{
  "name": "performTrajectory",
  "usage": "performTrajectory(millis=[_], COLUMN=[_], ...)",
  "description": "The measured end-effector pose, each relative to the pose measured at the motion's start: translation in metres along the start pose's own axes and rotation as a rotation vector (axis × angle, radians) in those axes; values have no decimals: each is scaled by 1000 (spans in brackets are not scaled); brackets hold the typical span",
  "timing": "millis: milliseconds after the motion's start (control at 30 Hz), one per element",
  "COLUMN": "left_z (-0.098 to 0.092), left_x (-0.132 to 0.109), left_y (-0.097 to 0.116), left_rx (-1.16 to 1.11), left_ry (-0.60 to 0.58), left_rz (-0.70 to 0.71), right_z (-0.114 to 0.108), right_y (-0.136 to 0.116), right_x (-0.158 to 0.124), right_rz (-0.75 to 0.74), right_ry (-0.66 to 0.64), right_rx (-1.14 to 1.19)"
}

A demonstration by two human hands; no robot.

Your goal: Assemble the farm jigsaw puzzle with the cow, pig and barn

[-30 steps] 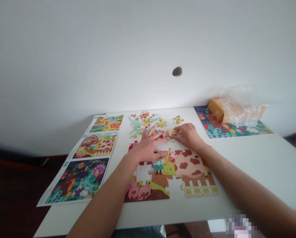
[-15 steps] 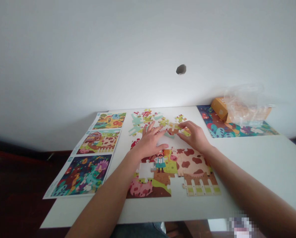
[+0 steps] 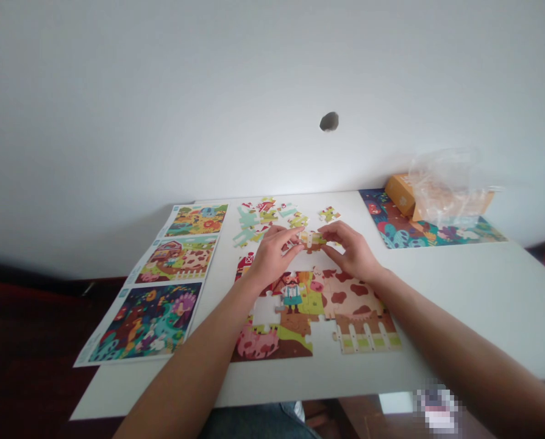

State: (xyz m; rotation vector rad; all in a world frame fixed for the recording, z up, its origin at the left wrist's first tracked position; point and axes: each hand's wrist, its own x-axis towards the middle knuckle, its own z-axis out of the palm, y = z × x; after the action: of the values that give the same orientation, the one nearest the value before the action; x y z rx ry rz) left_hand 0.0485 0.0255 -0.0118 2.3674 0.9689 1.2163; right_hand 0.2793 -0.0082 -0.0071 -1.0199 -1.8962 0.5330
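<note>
Our left hand (image 3: 272,259) and right hand (image 3: 352,250) grip a jigsaw piece (image 3: 311,239) between them. It is just above our half-built farm puzzle (image 3: 309,311) on the table (image 3: 459,305).

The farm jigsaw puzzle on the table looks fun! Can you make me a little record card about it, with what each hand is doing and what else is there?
Left hand: pinching joined jigsaw pieces from the left
Right hand: pinching the same pieces from the right
Puzzle: part-built farm jigsaw with a cow, farmer and pig, and gaps showing
Loose pieces: scattered jigsaw pieces beyond the hands
Left side: three printed picture sheets
Far right: orange box and clear plastic bag on another picture sheet
</note>
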Motion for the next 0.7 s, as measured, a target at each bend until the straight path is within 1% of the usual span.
performTrajectory(millis=[267,400,533,633,700], left_z=[-3,-5,-6,-5,-6], left_x=[2,3,3,3,2], left_y=[4,9,12,12,12], left_rx=[-41,-80,-146,-185,-195], left_ry=[-22,-64,-119,-139,-149], left_rz=[52,75,87,67,23], right_z=[-5,-5,-4,-4,-5], right_y=[-10,-13,-14,-16,-19], right_x=[1,1,0,0,-1], right_rz=[156,267,305,329,353], right_ry=[-75,-126,-153,-164,-197], right_rx=[63,242,365,514,603])
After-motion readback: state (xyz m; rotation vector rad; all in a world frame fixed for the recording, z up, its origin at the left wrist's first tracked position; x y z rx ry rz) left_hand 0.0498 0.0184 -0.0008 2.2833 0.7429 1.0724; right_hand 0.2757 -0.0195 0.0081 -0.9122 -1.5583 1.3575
